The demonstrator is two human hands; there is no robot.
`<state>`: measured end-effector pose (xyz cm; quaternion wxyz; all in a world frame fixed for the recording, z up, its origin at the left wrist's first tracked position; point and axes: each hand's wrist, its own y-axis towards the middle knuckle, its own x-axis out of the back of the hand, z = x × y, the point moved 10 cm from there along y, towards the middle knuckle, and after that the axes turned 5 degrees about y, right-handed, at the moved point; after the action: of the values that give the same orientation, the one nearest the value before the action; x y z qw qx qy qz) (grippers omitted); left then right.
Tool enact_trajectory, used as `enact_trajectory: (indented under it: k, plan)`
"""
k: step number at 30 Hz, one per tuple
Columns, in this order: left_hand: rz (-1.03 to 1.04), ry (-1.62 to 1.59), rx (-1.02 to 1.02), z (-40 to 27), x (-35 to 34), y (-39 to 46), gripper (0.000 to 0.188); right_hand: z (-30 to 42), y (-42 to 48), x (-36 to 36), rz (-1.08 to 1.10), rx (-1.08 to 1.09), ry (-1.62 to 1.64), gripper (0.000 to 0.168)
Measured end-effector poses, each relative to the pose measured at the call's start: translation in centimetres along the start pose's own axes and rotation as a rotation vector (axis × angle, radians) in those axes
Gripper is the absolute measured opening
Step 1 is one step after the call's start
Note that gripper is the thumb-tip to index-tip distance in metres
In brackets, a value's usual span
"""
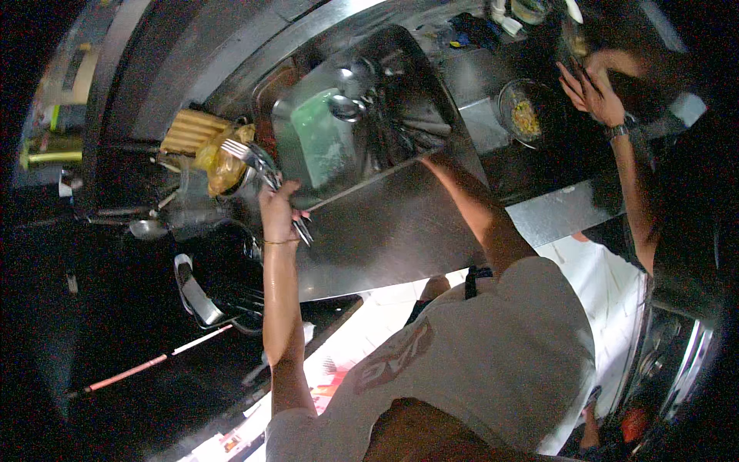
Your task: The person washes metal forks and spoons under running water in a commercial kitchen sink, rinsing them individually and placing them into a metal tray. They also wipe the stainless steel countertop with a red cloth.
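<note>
My left hand grips a bunch of metal forks at the left end of the steel sink. The tines point up and left, and the handle ends stick out below my fist. My right forearm reaches over the sink's front edge. The right hand itself is hidden in the dark basin. Inside the basin lie a green board or tray, wet and shiny, and a round metal piece. Dark metal shapes at the basin's right side are too dim to name.
Left of the sink are a ridged wooden piece, a yellow bundle and a ladle-like utensil. To the right stands a clear bowl of food bits. Another person's hand works beyond it.
</note>
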<state>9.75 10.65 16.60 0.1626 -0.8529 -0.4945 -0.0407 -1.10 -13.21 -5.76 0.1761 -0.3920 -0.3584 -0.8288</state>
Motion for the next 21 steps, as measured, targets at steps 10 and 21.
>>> enact_trajectory:
  k: [10, 21]
  plan:
    - [0.011, 0.029, 0.142, 10.9, -0.3, -5.8, 0.027, -13.9, -0.9, 6.9, 0.121, -0.565, 0.117, 0.035]
    - [-0.138, 0.176, -0.112, 22.0, -2.2, -3.1, 0.017, -25.7, -9.1, 4.1, -0.047, -0.552, 0.577, 0.033]
